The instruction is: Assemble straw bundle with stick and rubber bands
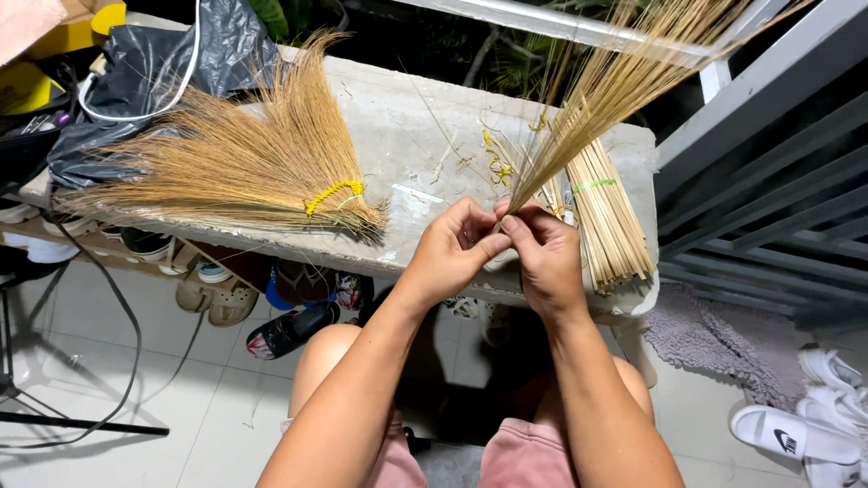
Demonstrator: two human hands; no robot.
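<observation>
Right now my left hand [449,251] and right hand [542,255] pinch the gathered base of a thin fan of straw-coloured broom stalks [615,86] above the grey concrete counter [398,154]; light, springy, brittle, so my grip closes tightly at that base.

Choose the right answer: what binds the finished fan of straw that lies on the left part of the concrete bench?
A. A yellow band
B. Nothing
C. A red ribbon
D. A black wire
A: a yellow band is wrapped around the narrow end of the fan of straw on the bench.
</observation>
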